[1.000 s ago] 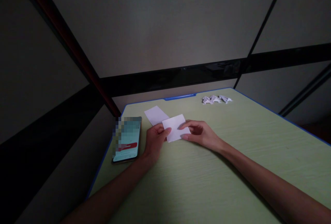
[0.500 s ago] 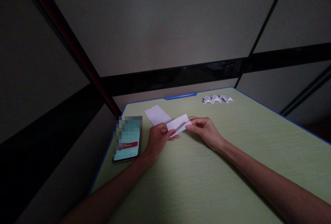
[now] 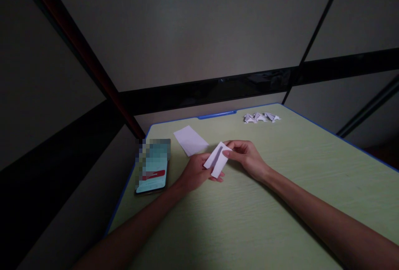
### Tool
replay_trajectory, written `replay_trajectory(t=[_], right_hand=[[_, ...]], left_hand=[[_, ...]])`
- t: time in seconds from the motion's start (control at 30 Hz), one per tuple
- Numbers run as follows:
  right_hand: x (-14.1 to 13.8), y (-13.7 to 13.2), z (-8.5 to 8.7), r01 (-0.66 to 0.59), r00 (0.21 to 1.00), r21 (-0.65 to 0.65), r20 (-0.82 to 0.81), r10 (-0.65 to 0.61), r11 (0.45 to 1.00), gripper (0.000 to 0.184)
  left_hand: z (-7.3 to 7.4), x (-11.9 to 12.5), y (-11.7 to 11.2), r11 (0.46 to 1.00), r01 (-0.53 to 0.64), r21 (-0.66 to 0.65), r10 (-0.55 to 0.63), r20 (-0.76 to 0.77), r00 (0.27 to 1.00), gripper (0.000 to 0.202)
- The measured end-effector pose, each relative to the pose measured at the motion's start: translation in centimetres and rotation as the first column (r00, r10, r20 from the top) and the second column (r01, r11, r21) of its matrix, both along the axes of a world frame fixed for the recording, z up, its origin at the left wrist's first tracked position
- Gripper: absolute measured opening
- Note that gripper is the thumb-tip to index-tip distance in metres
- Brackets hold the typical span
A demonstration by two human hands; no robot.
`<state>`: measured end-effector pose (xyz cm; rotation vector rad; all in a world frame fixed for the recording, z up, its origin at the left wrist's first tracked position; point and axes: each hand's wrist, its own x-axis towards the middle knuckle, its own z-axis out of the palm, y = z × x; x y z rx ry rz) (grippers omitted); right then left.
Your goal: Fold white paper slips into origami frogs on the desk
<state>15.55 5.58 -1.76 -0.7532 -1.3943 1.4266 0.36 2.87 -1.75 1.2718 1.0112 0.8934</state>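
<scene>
A small white paper [image 3: 217, 160], folded in half into a narrow strip, is held a little above the green table [image 3: 264, 216]. My left hand [image 3: 196, 173] pinches its near end from below. My right hand [image 3: 246, 156] pinches its far end with thumb and fingertips. Both hands are closed on the paper. A second flat white sheet [image 3: 190, 139] lies on the table just behind my left hand.
A phone [image 3: 152, 166] with a lit screen lies near the table's left edge. Several small folded white paper figures [image 3: 260, 117] sit at the far edge. A blue rim bounds the table; dark wall panels stand behind.
The paper went from a flat square to a sheet folded in half, and it has turned so the strip points toward me. My left hand slid nearer, under its near end.
</scene>
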Motion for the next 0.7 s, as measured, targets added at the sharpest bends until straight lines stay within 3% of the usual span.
replay_trajectory(t=[0.13,0.47,0.7], right_hand=[[-0.1,0.0,-0.3,0.005,0.999,-0.052,0.036,-0.003,0.999,0.022],[-0.6,0.2,-1.0,0.183,0.980,-0.119,0.099,-0.172,0.976,0.023],[-0.5,0.1,-1.0,0.239,0.959,-0.006,0.155,-0.235,0.971,0.023]], left_hand=[[0.1,0.1,-0.1,0.999,0.045,-0.020,-0.045,0.008,0.999,0.017],[-0.8,0.1,0.2,0.996,0.084,0.000,-0.084,-0.061,0.995,0.021],[-1.0,-0.4,0.5,0.997,0.040,-0.061,-0.027,0.192,0.981,0.031]])
